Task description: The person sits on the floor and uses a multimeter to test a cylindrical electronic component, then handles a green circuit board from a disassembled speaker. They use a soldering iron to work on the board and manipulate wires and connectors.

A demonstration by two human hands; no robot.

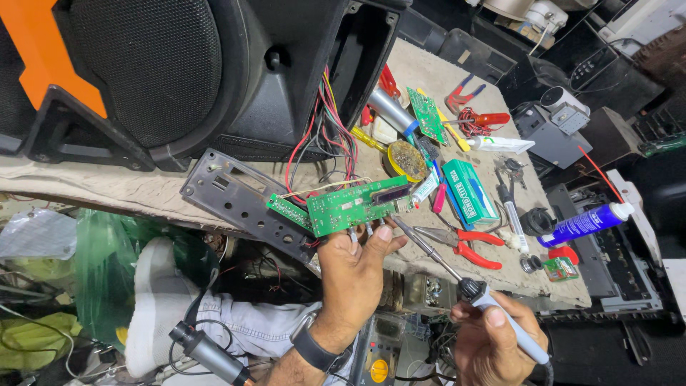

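The board [357,205], a green circuit board, lies tilted over the near edge of the counter [107,189], held up from below by the left hand [355,275]. That hand's grip is clamped on the board's lower edge, the fingertips [379,232] pinching it among the small knobs that hang there, so the board sits just above the hand. Red, yellow and black wires [321,136] run from the board up into the open back of the speaker [179,78], which stands behind the board on the counter. Left of the board, touching it, is a grey panel [239,200] with slots, and a narrow second green strip [289,212] lies between the two.

The right hand [493,336], below and right of the board, has its grip closed around the handle of a soldering iron [464,282]. The iron's thin tip [396,220] points up-left and reaches the board's right lower corner; whether it touches cannot be told.

Right of the board lie red-handled pliers [461,246], a green box [468,189], a round tin of paste [407,161] and, further off, a blue spray can [582,223]. A second green board [427,114] lies above and right of the first, well apart. A dark watch [318,350] is on the left wrist.
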